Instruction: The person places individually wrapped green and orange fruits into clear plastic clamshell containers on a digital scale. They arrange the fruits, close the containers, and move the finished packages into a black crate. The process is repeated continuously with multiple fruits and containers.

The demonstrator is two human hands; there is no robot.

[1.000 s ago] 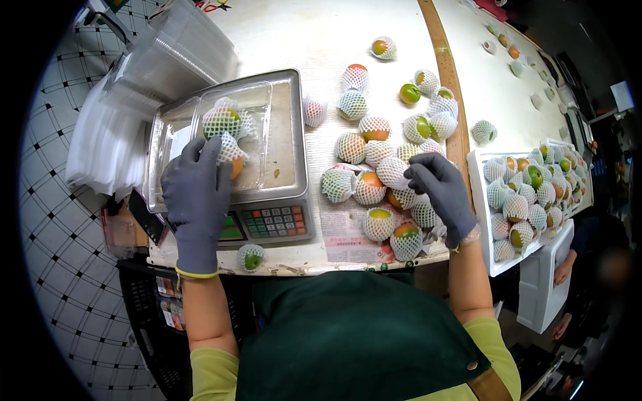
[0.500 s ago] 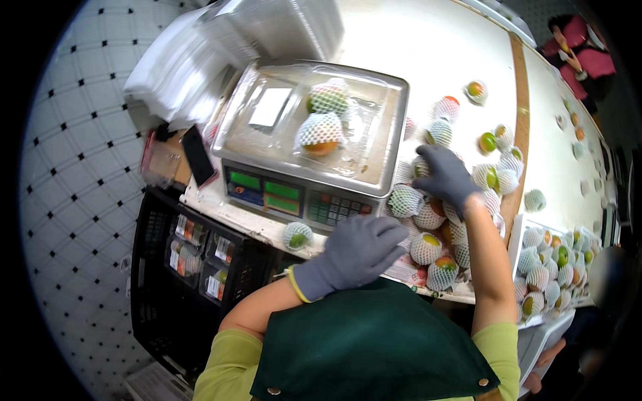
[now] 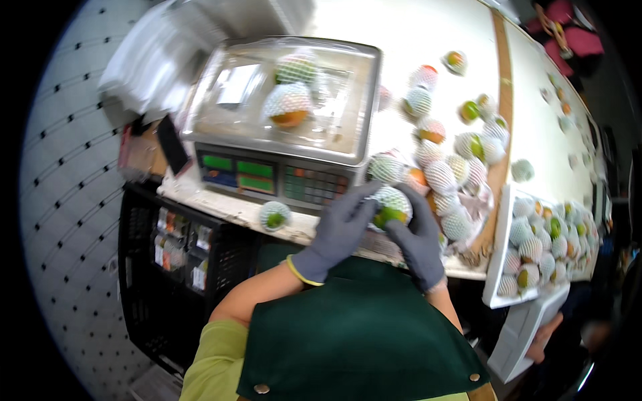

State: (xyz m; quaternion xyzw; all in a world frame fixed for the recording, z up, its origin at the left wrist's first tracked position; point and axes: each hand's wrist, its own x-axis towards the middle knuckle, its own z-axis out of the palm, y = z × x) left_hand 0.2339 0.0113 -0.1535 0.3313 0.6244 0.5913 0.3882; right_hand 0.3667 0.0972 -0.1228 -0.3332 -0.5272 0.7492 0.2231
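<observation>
Both gloved hands close around one fruit in a white foam net (image 3: 389,207) near the table's front edge. My left hand (image 3: 340,230) cups it from the left and my right hand (image 3: 416,239) from the right. Behind them stands a steel weighing scale (image 3: 221,127) with two netted fruits (image 3: 289,100) in its plastic-covered pan. A heap of netted fruits (image 3: 447,170) lies just right of the scale.
One netted fruit (image 3: 274,215) sits at the table edge below the scale's keypad. A white tray (image 3: 498,267) filled with netted fruits is at the right. Black crates (image 3: 180,260) stand under the table. A stack of clear plastic bags (image 3: 144,67) lies left of the scale.
My left hand left the scale pan and swung right to the front edge. Both hands now hold one netted fruit taken from the heap. The view shifted left.
</observation>
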